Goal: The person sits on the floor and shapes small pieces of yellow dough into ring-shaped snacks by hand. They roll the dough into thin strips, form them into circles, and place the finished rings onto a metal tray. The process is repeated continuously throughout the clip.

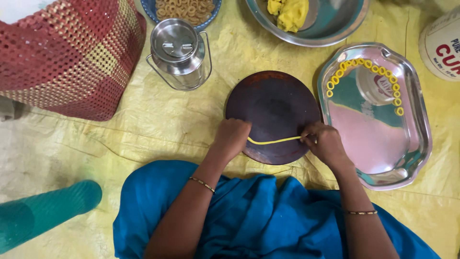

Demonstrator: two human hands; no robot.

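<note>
A thin yellow dough rope (pixel 275 140) lies stretched across the near part of a round dark wooden board (pixel 273 108). My left hand (pixel 232 136) has its fingers closed on the rope's left end. The rope's right end is pinched by my right hand (pixel 326 143) at the board's right edge. Right of the board sits a shiny steel tray (pixel 383 144) with several small yellow dough rings (pixel 378 72) lined along its far rim.
A lidded steel can (pixel 178 50) stands behind the board. A steel bowl with yellow dough (pixel 292 12) and a blue plate of fried rings (pixel 184 9) sit at the back. A red woven basket (pixel 72 52) is at left, a white tub (pixel 443 45) at right. A yellow sheet covers the floor.
</note>
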